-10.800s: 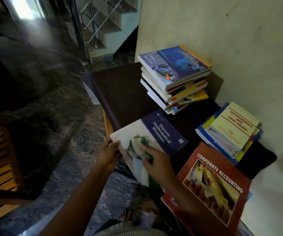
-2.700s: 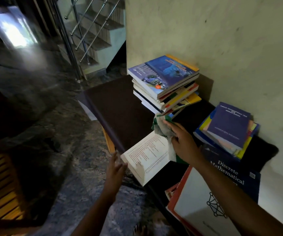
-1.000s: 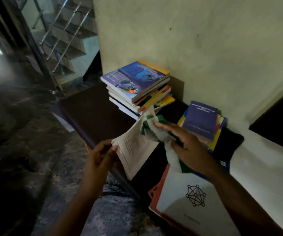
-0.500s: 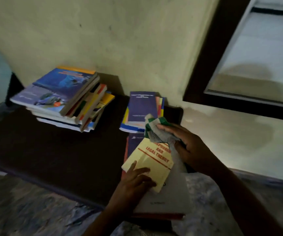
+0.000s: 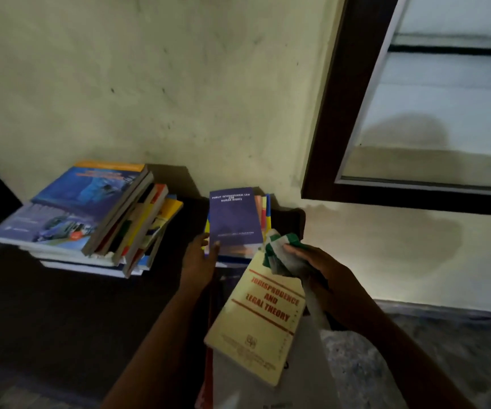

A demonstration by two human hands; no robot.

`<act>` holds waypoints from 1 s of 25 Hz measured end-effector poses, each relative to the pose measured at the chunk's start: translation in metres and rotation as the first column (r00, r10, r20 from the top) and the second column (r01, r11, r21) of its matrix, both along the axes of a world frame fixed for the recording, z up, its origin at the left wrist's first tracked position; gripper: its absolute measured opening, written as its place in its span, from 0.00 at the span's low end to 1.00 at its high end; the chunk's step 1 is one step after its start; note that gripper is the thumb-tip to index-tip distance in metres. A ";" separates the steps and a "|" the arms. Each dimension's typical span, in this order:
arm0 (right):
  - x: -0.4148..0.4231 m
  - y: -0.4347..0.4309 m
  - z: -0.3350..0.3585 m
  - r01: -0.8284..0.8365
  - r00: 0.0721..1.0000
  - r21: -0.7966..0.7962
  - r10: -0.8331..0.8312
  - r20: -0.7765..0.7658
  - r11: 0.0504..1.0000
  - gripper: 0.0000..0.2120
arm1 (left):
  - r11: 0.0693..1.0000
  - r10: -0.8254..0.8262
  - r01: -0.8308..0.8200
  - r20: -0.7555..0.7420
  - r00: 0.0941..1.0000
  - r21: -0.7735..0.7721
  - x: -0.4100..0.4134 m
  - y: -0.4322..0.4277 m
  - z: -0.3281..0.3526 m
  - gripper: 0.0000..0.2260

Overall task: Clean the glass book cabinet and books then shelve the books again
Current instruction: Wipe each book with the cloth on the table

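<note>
One pale, stained wall (image 5: 179,84) stands behind the purple book (image 5: 235,219). Glass cabinet (image 5: 335,128): dark frame, pale shelves behind the glass, up and right of the purple book. Dark counter (image 5: 61,305) runs under the purple book and off to its left. Speckled floor (image 5: 415,349) is near-right of it.

Tall stack (image 5: 90,219) of books sits left of the purple book, apart from it. It has a blue cover on top and its lower books are fanned out. The purple book tops a small stack (image 5: 265,208) against the wall. Yellow book (image 5: 259,320), "Jurisprudence and Legal Theory", lies just nearer than the purple book, skewed on a white-covered book (image 5: 232,388).

Right hand (image 5: 327,278), right of the purple book: grip clamped on a green-and-white cloth (image 5: 282,252), which overlaps the yellow book's far corner. Left hand (image 5: 200,261) is at the purple book's near-left corner, thumb on the cover. Can't tell if that grip is closed on the book.
</note>
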State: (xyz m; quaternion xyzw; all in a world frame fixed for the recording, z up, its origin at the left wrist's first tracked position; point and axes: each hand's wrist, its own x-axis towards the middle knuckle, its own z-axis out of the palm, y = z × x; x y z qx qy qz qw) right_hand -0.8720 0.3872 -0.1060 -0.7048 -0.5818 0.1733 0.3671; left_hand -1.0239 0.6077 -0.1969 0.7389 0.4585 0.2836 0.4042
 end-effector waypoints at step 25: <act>0.017 0.070 -0.014 -0.224 0.956 0.001 0.220 -0.195 0.975 0.23 | 0.510 0.545 -0.132 0.201 0.814 -0.850 0.012 0.049 -0.017 0.09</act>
